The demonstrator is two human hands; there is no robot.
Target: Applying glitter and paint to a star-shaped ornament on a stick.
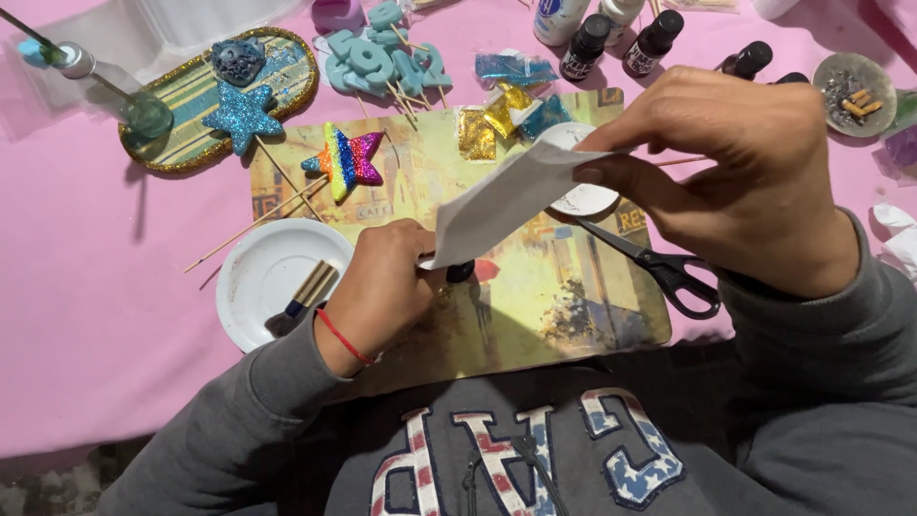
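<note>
My right hand (740,172) pinches the upper end of a folded white paper sheet (497,203), held tilted above a picture placemat (535,306). My left hand (382,287) grips the sheet's lower end and is also closed around a small dark object (460,272), which I cannot identify. A red string bracelet circles my left wrist. Black-handled scissors (659,268) lie on the placemat below my right hand. A rainbow glitter star on a stick (346,158) lies just beyond my left hand.
A white paper plate (253,277) with brushes sits left of my left hand. Farther back are an oval tray (186,96) holding a blue glitter star, teal number shapes (382,59), glitter packets (506,110), dark small bottles (621,43) and a small dish (855,86) on the pink tablecloth.
</note>
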